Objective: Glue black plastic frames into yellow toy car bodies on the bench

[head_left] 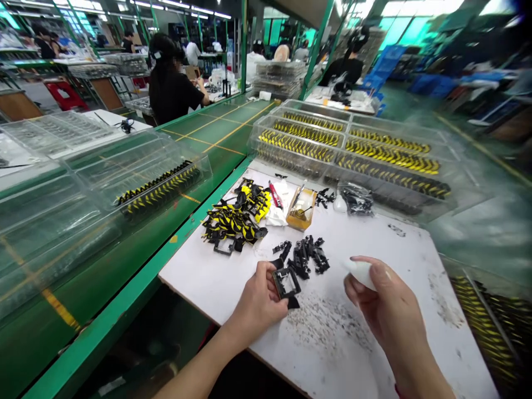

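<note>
white scuffed bench (386, 238); black frame (286, 282) in left hand (257, 302); green conveyor belt (216, 130)

**Frame** (286, 282): black, plain.
**Oval lump** (361, 274): white.
**Loose parts** (310, 256): black.
**Heap of parts** (235, 219): black, with bright yellow patches.
**Small bag** (356, 199): see-through, black pieces showing inside.
**Shallow dish** (300, 208): amber.
**Board** (399, 249): white, with a grey speckled patch (328, 327).
**Trays** (349, 124): clear, holding rows of black-and-yellow striped strips.
**Conveyor belt** (216, 130): green, ruled with thin yellow lines.
**Crate** (384, 66): blue.
**Stool** (66, 94): red.
</note>
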{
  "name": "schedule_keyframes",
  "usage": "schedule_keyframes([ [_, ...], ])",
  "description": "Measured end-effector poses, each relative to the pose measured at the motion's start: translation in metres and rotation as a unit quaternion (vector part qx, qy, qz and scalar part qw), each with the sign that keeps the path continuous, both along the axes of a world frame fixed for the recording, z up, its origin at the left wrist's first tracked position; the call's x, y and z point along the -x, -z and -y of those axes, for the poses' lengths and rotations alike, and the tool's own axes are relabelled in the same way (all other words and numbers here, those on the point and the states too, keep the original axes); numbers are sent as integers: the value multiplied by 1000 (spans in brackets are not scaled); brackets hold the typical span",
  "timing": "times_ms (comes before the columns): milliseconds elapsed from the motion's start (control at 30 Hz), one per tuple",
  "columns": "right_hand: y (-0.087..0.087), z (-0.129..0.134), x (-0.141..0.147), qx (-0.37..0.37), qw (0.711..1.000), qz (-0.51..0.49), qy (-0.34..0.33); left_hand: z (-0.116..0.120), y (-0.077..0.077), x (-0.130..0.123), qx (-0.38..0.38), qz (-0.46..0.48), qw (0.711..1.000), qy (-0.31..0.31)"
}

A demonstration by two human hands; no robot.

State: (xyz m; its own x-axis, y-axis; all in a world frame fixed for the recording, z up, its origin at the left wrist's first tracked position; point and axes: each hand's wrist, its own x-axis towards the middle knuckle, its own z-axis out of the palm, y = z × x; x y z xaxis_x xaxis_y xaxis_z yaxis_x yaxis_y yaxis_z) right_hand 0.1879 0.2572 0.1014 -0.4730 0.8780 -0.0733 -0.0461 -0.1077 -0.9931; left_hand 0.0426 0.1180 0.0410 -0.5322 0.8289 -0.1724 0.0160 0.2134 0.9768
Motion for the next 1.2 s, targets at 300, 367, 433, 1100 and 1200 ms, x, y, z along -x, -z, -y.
schedule_keyframes([
  [300, -8, -38, 66, -158, 972, 173, -31, 1, 12, -2, -51, 1, 998, -21],
  [367, -1, -50, 82, -265, 939, 220, 21, 1, 11, -1, -58, 11, 998, -25],
  [433, 5, -61, 95, -347, 902, 248, 67, 1, 11, -1, -63, 19, 997, -26],
  [1100, -3, 21, 36, -185, 960, 189, 95, 1, -3, 2, -17, 13, 999, -30],
  [1200, 6, 27, 39, -174, 964, 183, 79, 0, -5, 2, -9, 10, 1000, -28],
])
